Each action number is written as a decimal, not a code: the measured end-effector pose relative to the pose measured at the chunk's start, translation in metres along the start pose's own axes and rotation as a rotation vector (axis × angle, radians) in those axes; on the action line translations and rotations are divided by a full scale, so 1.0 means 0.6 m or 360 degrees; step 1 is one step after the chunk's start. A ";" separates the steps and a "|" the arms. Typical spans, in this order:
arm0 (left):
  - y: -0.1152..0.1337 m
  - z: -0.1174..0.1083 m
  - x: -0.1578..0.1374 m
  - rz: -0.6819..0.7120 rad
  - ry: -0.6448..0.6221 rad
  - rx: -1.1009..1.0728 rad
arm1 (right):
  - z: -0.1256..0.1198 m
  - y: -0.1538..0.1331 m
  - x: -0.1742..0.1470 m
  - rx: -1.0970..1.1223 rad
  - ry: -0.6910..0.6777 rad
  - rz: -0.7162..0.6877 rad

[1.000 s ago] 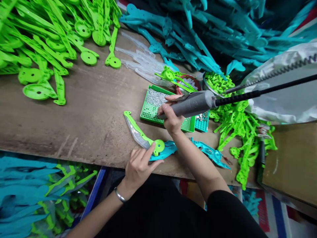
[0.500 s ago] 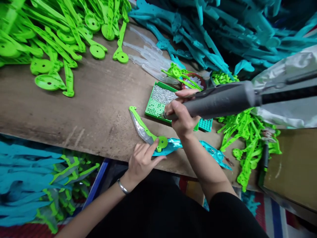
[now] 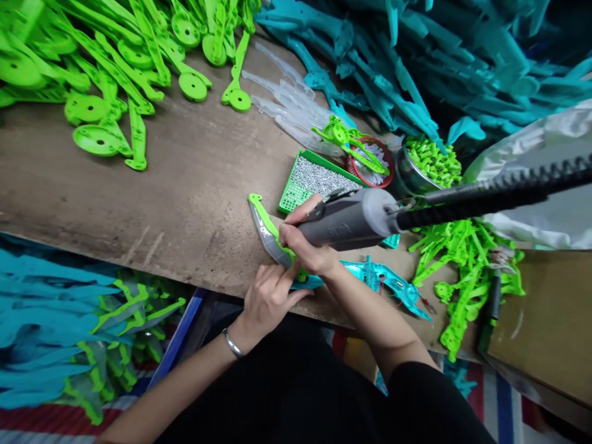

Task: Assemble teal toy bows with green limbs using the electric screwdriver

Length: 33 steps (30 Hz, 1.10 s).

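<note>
My right hand (image 3: 305,243) is wrapped round a grey electric screwdriver (image 3: 345,225), whose cord runs off to the right. The tool's tip is hidden behind that hand, over the disc end of a lime-green plastic piece (image 3: 263,213) with a clear blade-like strip (image 3: 268,239). My left hand (image 3: 268,293) is closed at the near edge of this piece, its index finger pressed on it and its thumb along the teal shell (image 3: 308,282) underneath. To the right of my forearm shows an open teal half-shell (image 3: 391,280) with thin red wires inside.
A green basket (image 3: 289,198) of small metal screws stands beyond my hands, beside a red bowl (image 3: 392,169) and a metal bowl (image 3: 409,176) of green bits. Lime-green parts (image 3: 99,108) and teal shells (image 3: 361,68) are heaped at the back. A cardboard box (image 3: 541,314) stands right.
My right hand has brought the screwdriver left and towards me, from above the screw basket to the green disc. My left hand stays on the piece. The view has shifted slightly.
</note>
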<state>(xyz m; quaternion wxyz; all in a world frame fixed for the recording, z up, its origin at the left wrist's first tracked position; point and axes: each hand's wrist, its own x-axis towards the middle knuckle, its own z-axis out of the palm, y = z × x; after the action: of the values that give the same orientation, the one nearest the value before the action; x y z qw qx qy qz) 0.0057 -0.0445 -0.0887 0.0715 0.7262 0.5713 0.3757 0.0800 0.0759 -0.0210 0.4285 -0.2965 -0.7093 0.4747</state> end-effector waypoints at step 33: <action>-0.001 0.002 0.002 0.0037 0.0002 0.0014 | -0.023 0.074 0.116 0.0186 0.0546 -0.0235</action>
<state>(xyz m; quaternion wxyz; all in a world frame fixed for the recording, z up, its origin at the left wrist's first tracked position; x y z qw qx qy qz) 0.0060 -0.0427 -0.0890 0.0635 0.7328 0.5645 0.3746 0.0610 0.1559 -0.0366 0.5932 -0.2948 -0.6170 0.4249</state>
